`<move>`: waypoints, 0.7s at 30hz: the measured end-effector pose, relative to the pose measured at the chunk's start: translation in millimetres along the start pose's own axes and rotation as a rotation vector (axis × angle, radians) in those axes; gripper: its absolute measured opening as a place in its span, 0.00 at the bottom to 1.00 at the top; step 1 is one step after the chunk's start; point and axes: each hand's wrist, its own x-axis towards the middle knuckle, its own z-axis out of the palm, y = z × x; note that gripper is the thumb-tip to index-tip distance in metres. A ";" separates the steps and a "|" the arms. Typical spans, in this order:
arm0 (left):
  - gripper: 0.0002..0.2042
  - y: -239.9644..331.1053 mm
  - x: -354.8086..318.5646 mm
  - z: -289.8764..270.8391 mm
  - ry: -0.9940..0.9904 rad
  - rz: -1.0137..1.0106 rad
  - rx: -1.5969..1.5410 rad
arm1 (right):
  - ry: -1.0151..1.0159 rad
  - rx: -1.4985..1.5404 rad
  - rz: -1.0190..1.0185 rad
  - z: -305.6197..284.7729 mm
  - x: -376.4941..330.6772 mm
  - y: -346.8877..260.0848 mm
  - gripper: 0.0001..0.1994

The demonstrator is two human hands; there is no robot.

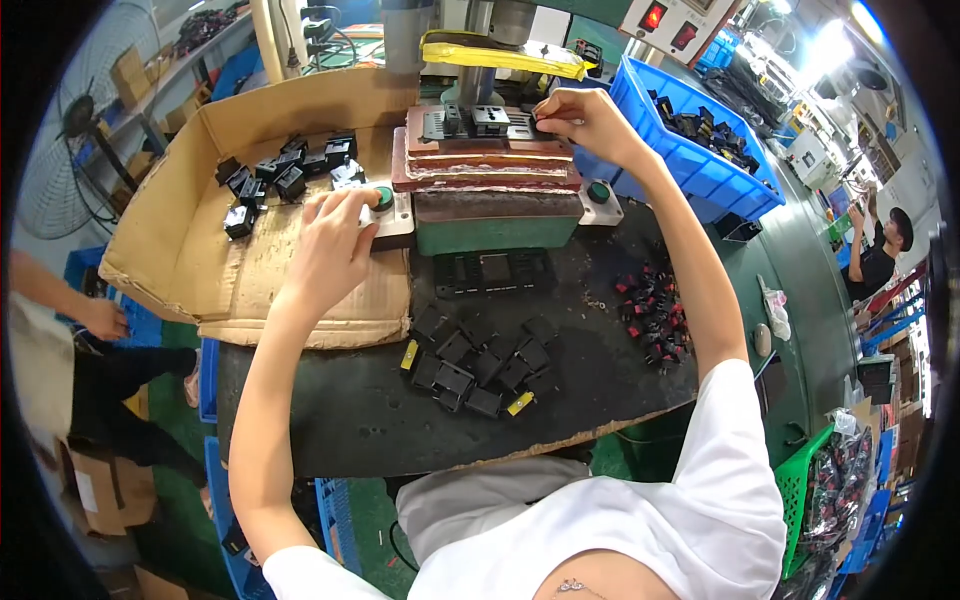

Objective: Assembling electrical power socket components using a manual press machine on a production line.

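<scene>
My left hand [335,240] holds nothing. Its fingertips reach the green push button [383,198] left of the press base, and the thumb is apart from the fingers. My right hand [592,122] is at the right end of the metal fixture [435,127] on the press, with thumb and fingers pinched together. Something small and dark with a hint of red seems to be at those fingertips, too small to name. A black part with a silvery top [490,120] sits in the fixture. Above it hangs the press head, wrapped in yellow tape [500,60].
A cardboard box [165,225] with several black parts stands left. Black housings [470,370] and small red-and-black pieces [655,315] lie on the dark table [330,430]. A second button [599,192] and a blue bin [625,110] stand right. Another person's hand [105,318] shows at far left.
</scene>
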 end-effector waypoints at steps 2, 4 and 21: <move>0.13 0.4 0.5 -0.2 -0.001 0.006 0.012 | -0.008 -0.036 -0.014 -1.1 0.3 0.9 0.05; 0.12 0.2 0.0 -0.5 0.000 0.009 0.018 | -0.017 -0.069 -0.034 -0.5 1.0 0.1 0.05; 0.13 1.8 2.9 8.4 -0.029 -0.017 0.054 | -0.490 -0.313 0.421 -26.9 -60.6 -18.2 0.14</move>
